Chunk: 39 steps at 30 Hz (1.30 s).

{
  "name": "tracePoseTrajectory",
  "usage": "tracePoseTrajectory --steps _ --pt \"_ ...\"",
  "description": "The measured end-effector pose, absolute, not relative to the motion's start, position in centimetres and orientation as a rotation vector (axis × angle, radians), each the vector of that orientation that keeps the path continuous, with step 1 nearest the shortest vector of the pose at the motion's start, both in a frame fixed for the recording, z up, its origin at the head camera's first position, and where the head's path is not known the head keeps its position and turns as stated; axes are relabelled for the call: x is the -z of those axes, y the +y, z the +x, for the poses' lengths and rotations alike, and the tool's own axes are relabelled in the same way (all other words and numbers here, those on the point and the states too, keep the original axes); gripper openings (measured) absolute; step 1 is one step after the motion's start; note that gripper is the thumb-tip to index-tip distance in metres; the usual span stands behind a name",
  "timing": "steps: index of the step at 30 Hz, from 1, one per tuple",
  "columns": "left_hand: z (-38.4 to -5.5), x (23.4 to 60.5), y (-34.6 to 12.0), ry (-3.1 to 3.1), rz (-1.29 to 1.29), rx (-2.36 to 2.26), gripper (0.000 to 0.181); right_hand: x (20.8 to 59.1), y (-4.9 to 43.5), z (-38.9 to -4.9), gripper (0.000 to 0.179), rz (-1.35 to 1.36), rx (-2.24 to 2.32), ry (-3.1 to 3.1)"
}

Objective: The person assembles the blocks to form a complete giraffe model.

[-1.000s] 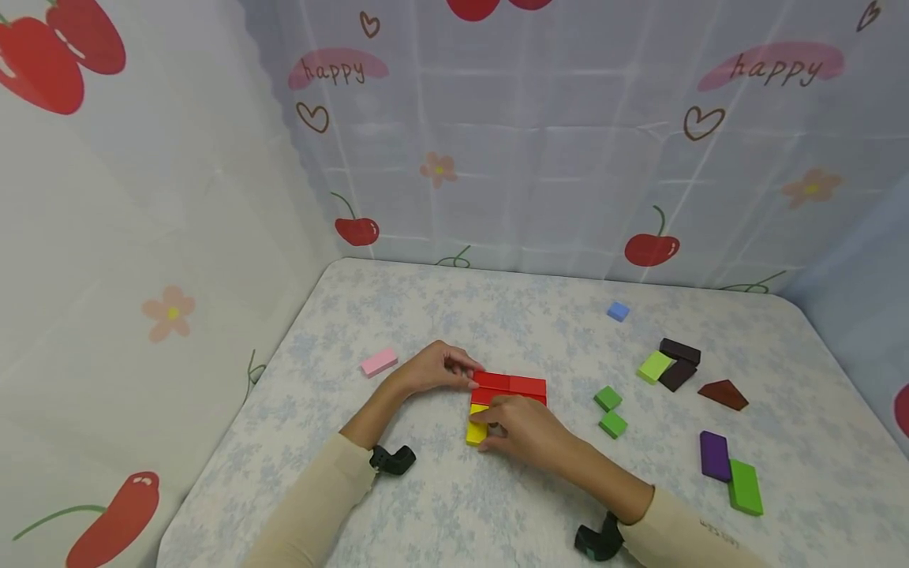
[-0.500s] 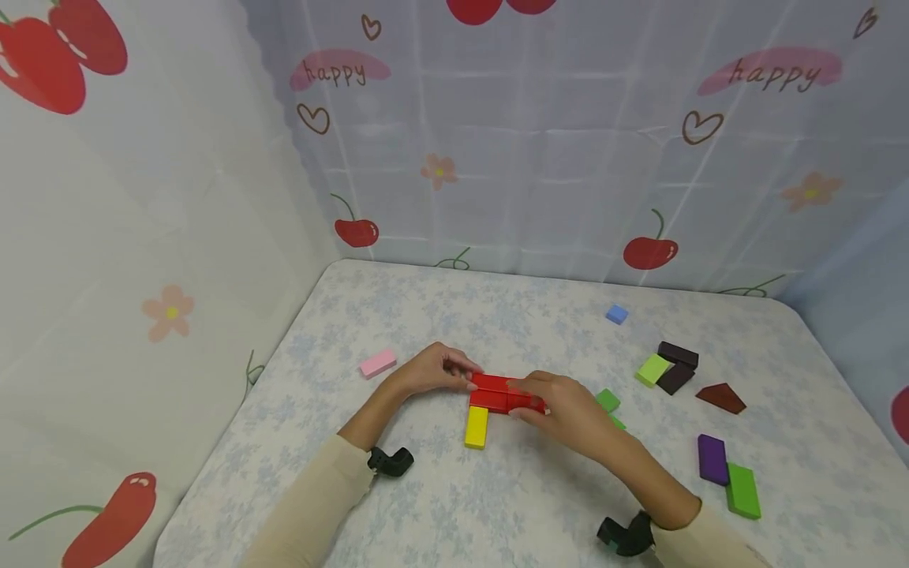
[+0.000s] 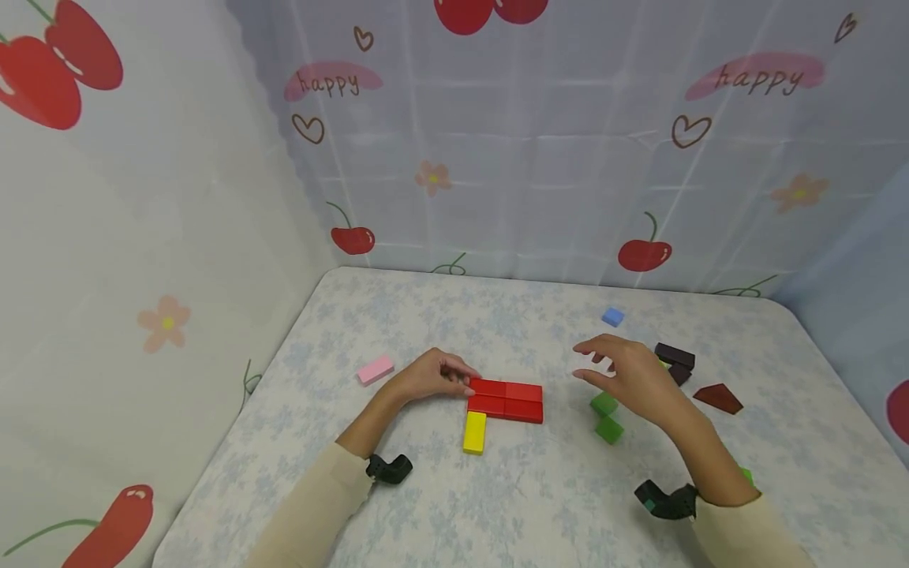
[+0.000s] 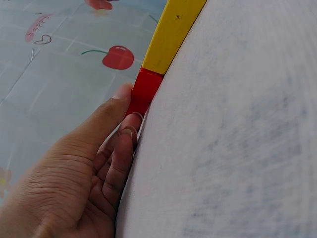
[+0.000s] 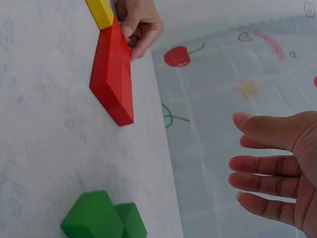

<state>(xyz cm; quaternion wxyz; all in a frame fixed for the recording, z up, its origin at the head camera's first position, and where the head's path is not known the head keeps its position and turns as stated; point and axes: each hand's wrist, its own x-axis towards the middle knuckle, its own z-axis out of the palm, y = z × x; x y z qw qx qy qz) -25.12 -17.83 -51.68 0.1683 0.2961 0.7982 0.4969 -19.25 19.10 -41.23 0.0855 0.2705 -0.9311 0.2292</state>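
Several red blocks [image 3: 521, 410] lie flat, side by side, as one rectangle in the middle of the table. A yellow block [image 3: 474, 433] meets their near left corner and points toward the front. My left hand [image 3: 429, 375] pinches the left end of the red blocks with thumb and curled fingertips. In the left wrist view, the thumb lies on the red block [image 4: 143, 89] and the fingertips are low at its end. My right hand [image 3: 632, 375] is raised above the table on the right, fingers spread and holding nothing. Two green blocks [image 3: 608, 430] lie just below it in the head view.
A pink block [image 3: 375, 370] lies left of my left hand. Toward the right are a small blue block [image 3: 613, 317], dark blocks [image 3: 675, 356] and a brown wedge-like block [image 3: 719, 398]. My right forearm covers most of a light green block [image 3: 747, 474].
My right hand has gone from the yellow block to the right end of the red blocks, then let go and moved up and right. My left hand has stayed in place.
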Motion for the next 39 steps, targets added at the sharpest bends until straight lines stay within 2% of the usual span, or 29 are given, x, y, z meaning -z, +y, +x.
tracePoseTrajectory --steps 6,13,19,31,39 --pt "-25.2 51.7 -17.9 2.268 0.845 -1.423 0.025 41.9 22.3 -20.7 0.044 0.647 -0.676 -2.884" --pt "-25.2 51.8 -17.9 2.259 0.834 -1.425 0.025 42.8 25.7 -21.9 0.04 0.572 -0.653 -2.969" --pt "-25.2 51.9 -17.9 2.263 0.835 -1.429 0.025 43.1 27.7 -22.6 0.043 0.452 -0.638 -3.078" --pt "-25.1 51.8 -17.9 2.258 0.844 -1.421 0.025 44.1 28.8 -23.1 0.04 0.35 -0.533 -3.189" --pt "-25.1 51.8 -17.9 2.262 0.846 -1.425 0.025 44.6 28.7 -23.3 0.056 0.232 -0.449 -3.251"
